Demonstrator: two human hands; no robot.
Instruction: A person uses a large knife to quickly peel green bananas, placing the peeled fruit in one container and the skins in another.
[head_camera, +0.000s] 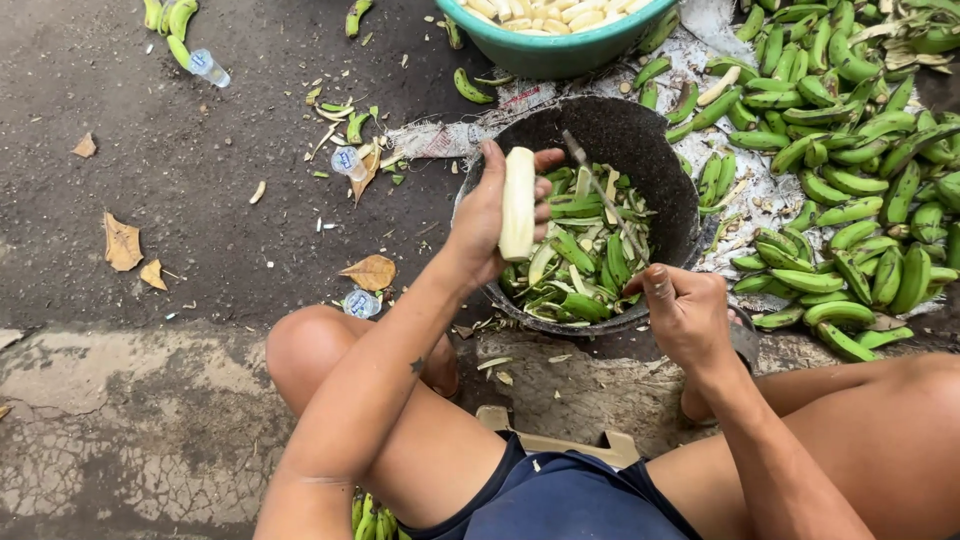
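Nearest the camera: a small wooden stool (556, 438) under the seated person, partly hidden by dark blue shorts (560, 500). A few green bananas show beneath the left thigh at the bottom edge.

Right hand (688, 318): fingers curled tight into a fist around the handle of a knife (603, 192), whose thin blade slants up and left over the basin. The grip is closed — no gap between fingers and handle is visible.

Left hand (490, 220): fingers wrapped partway around one peeled banana (517, 203), pale cream, held upright over the near-left rim of the basin. Thumb on one side, fingertips showing on the other; the hold is firm, not wide.

Black basin (660, 165): one, round, on the ground just ahead of the knees, filled with green peel strips (585, 255). Too many strips to count.

Ground to the left: three small clear plastic cups (348, 160) with blue-printed lids, lying apart from one another, and four dry brown leaves (370, 271) scattered on the dark pavement.

Right of the basin: a large heap of unpeeled green bananas (850, 170) on pale sacking — several dozen, exact count not possible.

Farthest: one teal bowl (555, 50) at the top edge, just beyond the basin, holding peeled pale bananas; its contents are cut off by the frame. A few more green bananas lie at the top-left corner.
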